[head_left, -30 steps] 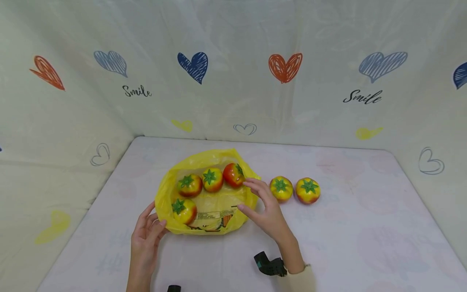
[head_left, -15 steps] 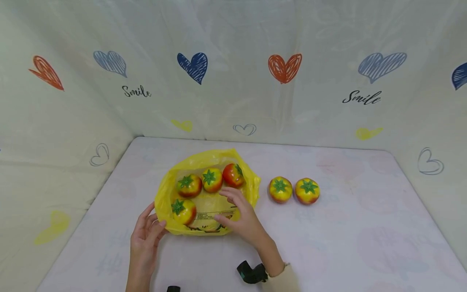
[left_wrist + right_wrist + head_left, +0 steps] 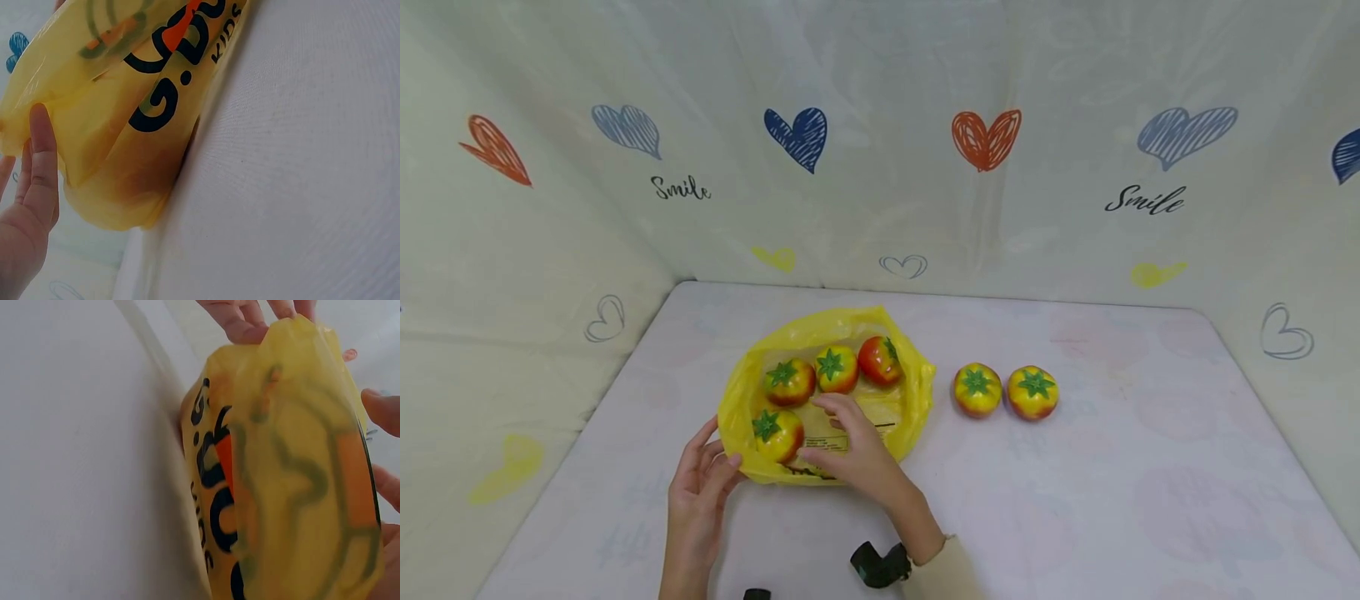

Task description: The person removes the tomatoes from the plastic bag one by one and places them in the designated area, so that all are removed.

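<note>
A yellow plastic bag (image 3: pixel 917 408) with black print lies mouth up on the table. Inside it are several glossy yellow-red tomatoes with green star-shaped tops: one at front left (image 3: pixel 778 435), others along the back, including a redder tomato (image 3: pixel 880 361). My left hand (image 3: pixel 696 492) holds the bag's front left corner, thumb at the rim and fingers along the outside; in the left wrist view the thumb (image 3: pixel 42 128) presses on the plastic. Over the bag's mouth, my right hand (image 3: pixel 861 454) has thumb and fingers spread apart, holding nothing, its fingertips near the front left tomato.
To the right of the bag, two more tomatoes, a nearer one (image 3: pixel 977 390) and a farther one (image 3: pixel 1033 392), sit side by side on the white table (image 3: pixel 1112 500). A white curtain (image 3: pixel 880 67) printed with hearts stands behind the table's back edge.
My right hand has moved left from the bag's right rim to over its front middle, beside the front left tomato. My left hand, the bag and the tomatoes have stayed in place.
</note>
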`<state>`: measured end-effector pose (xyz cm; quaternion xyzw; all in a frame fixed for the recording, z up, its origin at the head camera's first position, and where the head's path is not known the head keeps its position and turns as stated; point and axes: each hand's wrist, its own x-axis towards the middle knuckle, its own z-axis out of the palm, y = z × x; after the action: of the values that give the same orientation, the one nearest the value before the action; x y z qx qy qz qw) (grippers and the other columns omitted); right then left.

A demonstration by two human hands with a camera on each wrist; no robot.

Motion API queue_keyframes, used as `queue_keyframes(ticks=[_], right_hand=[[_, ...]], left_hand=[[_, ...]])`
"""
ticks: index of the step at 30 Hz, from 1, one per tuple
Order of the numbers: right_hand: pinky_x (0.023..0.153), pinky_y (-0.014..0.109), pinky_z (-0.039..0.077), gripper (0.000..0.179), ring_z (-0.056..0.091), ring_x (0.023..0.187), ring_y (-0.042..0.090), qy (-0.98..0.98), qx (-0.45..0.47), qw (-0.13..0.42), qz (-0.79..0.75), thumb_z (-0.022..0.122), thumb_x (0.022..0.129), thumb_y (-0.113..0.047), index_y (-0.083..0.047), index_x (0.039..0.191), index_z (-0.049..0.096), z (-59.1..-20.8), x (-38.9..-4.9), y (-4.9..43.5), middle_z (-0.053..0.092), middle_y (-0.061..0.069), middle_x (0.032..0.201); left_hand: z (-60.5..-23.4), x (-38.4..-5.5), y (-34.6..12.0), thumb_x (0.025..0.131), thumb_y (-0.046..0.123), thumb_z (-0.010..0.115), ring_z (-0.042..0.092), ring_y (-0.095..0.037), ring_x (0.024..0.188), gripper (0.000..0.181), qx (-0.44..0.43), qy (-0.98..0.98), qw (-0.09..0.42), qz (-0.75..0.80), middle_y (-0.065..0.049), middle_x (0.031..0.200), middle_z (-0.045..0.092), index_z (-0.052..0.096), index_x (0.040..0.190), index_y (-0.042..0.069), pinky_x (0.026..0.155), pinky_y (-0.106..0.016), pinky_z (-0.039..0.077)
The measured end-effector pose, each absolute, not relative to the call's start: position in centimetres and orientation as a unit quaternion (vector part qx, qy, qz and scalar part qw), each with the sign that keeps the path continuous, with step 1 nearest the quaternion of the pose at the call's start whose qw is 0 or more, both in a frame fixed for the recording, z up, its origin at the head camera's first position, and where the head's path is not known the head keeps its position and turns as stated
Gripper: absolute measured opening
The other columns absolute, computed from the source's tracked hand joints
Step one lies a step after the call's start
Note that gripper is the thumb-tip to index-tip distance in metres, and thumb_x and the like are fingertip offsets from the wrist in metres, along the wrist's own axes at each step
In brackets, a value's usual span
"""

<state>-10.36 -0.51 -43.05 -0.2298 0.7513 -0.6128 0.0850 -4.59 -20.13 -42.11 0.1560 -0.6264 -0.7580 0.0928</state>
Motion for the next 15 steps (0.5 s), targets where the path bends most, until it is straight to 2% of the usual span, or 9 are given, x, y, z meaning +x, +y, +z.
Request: queue_keyframes(ticks=[5, 15], right_hand=[[0.104, 0.042, 0.040, 0.059, 0.044, 0.124, 0.026, 0.761, -0.225, 0.100, -0.600, 0.068, 0.085, -0.029, -0.010, 0.135, 0.044, -42.8, -10.7, -1.7, 0.041, 0.001, 0.138], [0.104, 0.036, 0.041, 0.057, 0.045, 0.123, 0.019, 0.808, -0.217, 0.115, -0.536, 0.067, 0.085, -0.036, -0.016, 0.134, 0.047, -42.5, -11.0, -3.2, 0.044, -0.001, 0.135]], left_hand=[[-42.2, -4.6, -20.1, 0.091, 0.002, 0.056, 0.061, -0.004, 0.089, 0.052, 0.161, -0.634, 0.091, -0.751, 0.008, 0.103, 0.061, 0.039, 0.139, 0.014, 0.073, -0.018, 0.055], [-42.1, -4.7, -20.0, 0.091, 0.002, 0.055, 0.060, -0.005, 0.091, 0.052, 0.159, -0.637, 0.087, -0.749, 0.007, 0.105, 0.060, 0.039, 0.139, 0.014, 0.073, -0.019, 0.055]])
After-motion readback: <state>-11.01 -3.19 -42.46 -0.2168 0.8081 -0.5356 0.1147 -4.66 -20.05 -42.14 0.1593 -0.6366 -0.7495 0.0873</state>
